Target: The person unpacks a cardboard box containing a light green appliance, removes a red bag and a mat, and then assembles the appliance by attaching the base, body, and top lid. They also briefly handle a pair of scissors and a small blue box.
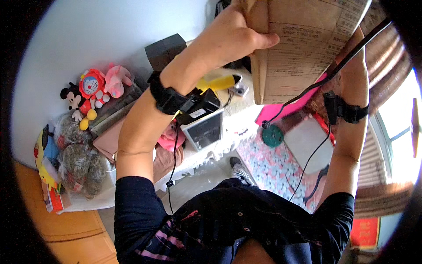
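A brown cardboard box (301, 57) with rows of printing is raised high at the top of the view. My left hand (241, 33) grips its left side, thumb pressed flat on the near face and the other fingers out of sight. On the right, my right forearm (349, 152) reaches up to the box's far right edge, where the box hides the hand and its fingers. Both wrists wear black straps (169, 94). A black cable (325, 79) crosses in front of the box.
Plush toys (94, 83) and plastic-wrapped bundles (77, 165) crowd a white-covered table at left. A dark box (166, 50) and a small black-and-white container (204, 127) stand there too. Below lie a floral mat (259, 163) and a green round object (272, 135). Brown curtains (387, 66) hang at right.
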Demonstrator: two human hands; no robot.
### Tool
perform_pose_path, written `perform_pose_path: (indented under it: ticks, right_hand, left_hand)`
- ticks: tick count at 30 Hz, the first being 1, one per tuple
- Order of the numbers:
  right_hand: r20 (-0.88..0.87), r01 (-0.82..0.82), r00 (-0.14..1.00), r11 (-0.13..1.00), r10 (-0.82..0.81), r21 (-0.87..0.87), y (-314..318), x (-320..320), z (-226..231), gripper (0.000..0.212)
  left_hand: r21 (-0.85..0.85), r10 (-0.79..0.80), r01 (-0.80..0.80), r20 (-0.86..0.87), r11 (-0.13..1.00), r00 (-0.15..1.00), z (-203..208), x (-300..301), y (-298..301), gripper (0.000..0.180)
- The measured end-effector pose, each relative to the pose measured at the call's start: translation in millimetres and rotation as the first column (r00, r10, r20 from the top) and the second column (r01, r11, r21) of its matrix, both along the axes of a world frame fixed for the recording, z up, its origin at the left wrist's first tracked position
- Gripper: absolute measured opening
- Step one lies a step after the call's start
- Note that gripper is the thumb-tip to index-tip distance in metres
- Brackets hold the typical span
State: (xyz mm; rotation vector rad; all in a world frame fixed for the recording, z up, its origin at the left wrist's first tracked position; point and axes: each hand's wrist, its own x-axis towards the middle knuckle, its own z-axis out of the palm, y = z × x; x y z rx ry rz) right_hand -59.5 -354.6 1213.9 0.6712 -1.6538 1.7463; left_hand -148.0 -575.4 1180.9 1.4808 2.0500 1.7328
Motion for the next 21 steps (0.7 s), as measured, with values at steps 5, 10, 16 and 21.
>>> perform_pose_path:
  ticks: [5, 10, 16, 21]
  right_hand:
    - [0.155, 0.174, 0.977, 0.971, -0.149, -0.162, -32, 115, -16, 0.050]
    - [0.371, 0.298, 0.914, 0.889, -0.162, -0.346, -57, 209, -67, 0.048]
    - [0.609, 0.523, 0.766, 0.753, -0.208, -0.400, -94, 300, -170, 0.047]
    - [0.679, 0.298, 0.734, 0.902, -0.007, -0.314, -108, 372, -260, 0.048]
  left_hand:
    - [0.091, -0.033, 0.056, -0.236, 0.994, 0.971, -53, 61, -2, 0.044]
    - [-0.011, -0.146, 0.146, -0.073, 0.989, 0.987, -112, 138, -21, 0.095]
    - [-0.157, -0.055, 0.077, 0.144, 0.985, 0.988, -200, 259, -78, 0.057]
    - [-0.285, 0.098, -0.010, 0.296, 0.959, 0.950, -252, 361, -136, 0.102]
